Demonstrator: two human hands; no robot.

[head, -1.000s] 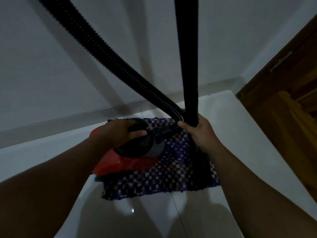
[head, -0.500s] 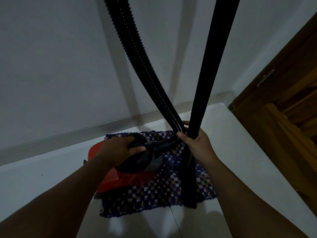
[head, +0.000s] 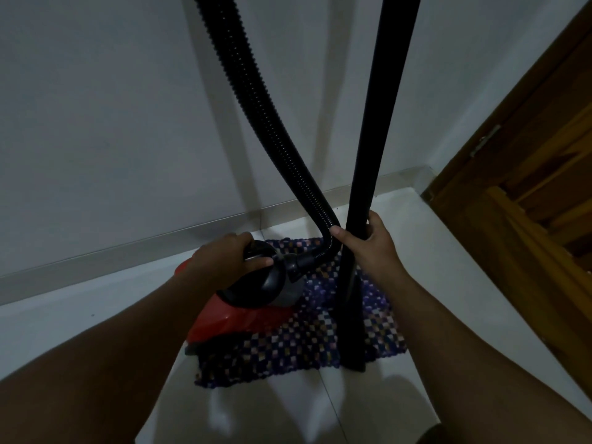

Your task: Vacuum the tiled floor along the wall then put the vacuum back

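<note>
A red canister vacuum (head: 221,318) lies partly on a purple checked mat (head: 288,350) near the wall. My left hand (head: 224,261) grips the black handle on top of the canister. A ribbed black hose (head: 256,123) rises from the canister's front up out of view. My right hand (head: 368,245) is closed around the straight black wand (head: 381,107), which stands nearly upright with its lower end (head: 352,354) on the mat's right edge. The right thumb touches the hose's bend.
White tiled floor (head: 432,283) runs to a grey skirting (head: 128,251) under the pale wall. A brown wooden door (head: 528,187) with its frame stands at the right.
The view has tilted up a little. The wand has swung from upright to leaning right at the top, and the hose now rises more steeply. Both hands keep their grips.
</note>
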